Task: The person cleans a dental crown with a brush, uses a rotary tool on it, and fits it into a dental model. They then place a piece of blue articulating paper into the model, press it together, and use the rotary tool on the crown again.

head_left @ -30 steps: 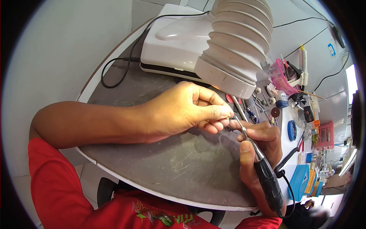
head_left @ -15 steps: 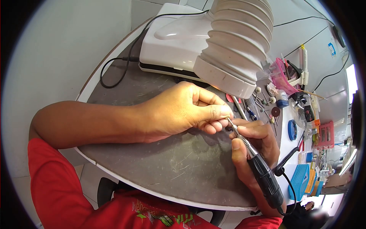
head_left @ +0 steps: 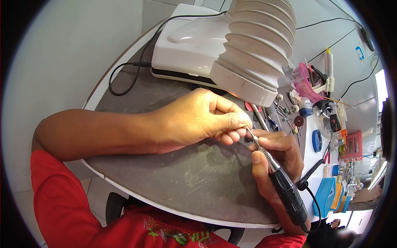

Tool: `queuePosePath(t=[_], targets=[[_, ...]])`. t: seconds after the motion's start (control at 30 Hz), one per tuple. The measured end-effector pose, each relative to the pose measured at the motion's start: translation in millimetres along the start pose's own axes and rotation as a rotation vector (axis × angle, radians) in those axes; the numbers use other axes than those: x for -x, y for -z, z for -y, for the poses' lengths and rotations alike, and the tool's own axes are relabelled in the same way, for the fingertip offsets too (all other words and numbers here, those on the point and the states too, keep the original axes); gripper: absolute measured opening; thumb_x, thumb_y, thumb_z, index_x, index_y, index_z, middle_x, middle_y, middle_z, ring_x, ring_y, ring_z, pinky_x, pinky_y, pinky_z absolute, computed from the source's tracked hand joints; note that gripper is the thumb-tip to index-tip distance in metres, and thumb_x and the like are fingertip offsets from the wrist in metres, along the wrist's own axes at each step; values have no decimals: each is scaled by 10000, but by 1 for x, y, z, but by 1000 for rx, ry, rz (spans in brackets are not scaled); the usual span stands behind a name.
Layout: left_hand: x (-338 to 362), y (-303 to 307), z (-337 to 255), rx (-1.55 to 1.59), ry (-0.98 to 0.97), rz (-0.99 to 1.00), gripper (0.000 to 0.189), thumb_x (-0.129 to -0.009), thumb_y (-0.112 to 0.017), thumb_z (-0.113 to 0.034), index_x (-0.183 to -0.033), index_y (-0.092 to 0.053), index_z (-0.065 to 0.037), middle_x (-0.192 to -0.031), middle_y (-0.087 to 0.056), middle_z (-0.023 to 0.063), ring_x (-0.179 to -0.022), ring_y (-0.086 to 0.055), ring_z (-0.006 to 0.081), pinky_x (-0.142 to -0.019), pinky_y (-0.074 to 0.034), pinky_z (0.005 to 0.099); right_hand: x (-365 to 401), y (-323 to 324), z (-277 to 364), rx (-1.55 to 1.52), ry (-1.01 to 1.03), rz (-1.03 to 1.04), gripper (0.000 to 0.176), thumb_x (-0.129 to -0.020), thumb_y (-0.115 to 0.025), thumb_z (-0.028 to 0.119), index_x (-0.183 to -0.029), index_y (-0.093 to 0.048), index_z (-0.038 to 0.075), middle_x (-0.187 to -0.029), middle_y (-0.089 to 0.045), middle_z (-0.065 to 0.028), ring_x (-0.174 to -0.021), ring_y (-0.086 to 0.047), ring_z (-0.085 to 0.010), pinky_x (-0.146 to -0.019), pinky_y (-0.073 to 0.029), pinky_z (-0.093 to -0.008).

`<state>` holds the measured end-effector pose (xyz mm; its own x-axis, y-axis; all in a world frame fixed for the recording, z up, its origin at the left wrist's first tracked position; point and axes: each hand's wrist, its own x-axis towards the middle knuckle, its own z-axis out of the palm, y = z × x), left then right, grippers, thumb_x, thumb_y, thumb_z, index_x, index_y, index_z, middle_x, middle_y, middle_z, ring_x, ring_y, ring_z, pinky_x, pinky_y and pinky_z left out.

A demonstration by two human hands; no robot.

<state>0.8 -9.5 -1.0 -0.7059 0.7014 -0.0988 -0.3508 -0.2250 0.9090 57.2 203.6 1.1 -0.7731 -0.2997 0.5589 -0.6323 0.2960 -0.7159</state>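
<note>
My right hand [head_left: 275, 155] grips a rotary handpiece [head_left: 285, 188] with a black body and a metal nose, its cord trailing from the rear. The tip of the handpiece meets the fingertips of my left hand [head_left: 217, 120]. Thumb and forefinger of that hand are pinched together around a tiny piece, mostly hidden by the fingers, so I cannot make out its kind. Both hands are above the grey worktop [head_left: 182, 182], just below the mouth of a white ribbed hose [head_left: 260, 45].
A white machine [head_left: 190, 45] stands at the back with a black cable [head_left: 134, 82] looping beside it. Several burs and polishing bits, with a dark red disc [head_left: 299, 120], lie right of my hands. Farther right are a pink container [head_left: 305, 84] and a blue basket [head_left: 325, 194].
Almost nothing differs. My left fingertips and the handpiece tip have shifted very slightly, still together.
</note>
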Motion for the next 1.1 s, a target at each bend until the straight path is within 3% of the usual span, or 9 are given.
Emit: queuePosePath(t=[0.27,0.37,0.47,0.87,1.1], targets=[[1,0,-1,-7,1,2,284,-965,-600,-242,-1060,-662,19,-953,-667,34,-799,-601,53,-760,-515,189,2,0,-1,-8,42,-43,270,-714,-685,-67,-956,-572,-29,-835,-675,-202,-818,-706,-242,-741,-539,-297],[0,0,0,-8,6,0,281,-965,-599,-239,-1064,-662,16,-955,-668,32,-801,-600,52,-762,-515,191,1,0,1,-35,-31,-29,272,-714,-678,-72,-959,-569,-30,-852,-676,-213,-797,-705,-239,-734,-540,-293],[-1,2,1,-12,11,9,276,-966,-599,-235,-1063,-662,14,-961,-670,31,-808,-599,50,-764,-513,191,0,1,1,92,38,36,277,-717,-673,-77,-967,-564,-29,-877,-677,-223,-774,-700,-236,-733,-542,-295],[-3,1,2,62,-45,-13,239,-944,-624,-167,-1091,-628,21,-988,-664,60,-836,-618,71,-791,-524,202,1,0,1,28,-5,-30,251,-747,-661,-69,-965,-541,-29,-828,-651,-158,-878,-698,-272,-795,-526,-322],[-3,1,3,65,-24,-19,251,-933,-643,-173,-1086,-625,25,-970,-658,60,-814,-617,71,-772,-526,199,-1,-2,0,31,-46,-24,247,-723,-678,-62,-936,-560,-24,-878,-682,-204,-874,-704,-266,-779,-530,-314]])
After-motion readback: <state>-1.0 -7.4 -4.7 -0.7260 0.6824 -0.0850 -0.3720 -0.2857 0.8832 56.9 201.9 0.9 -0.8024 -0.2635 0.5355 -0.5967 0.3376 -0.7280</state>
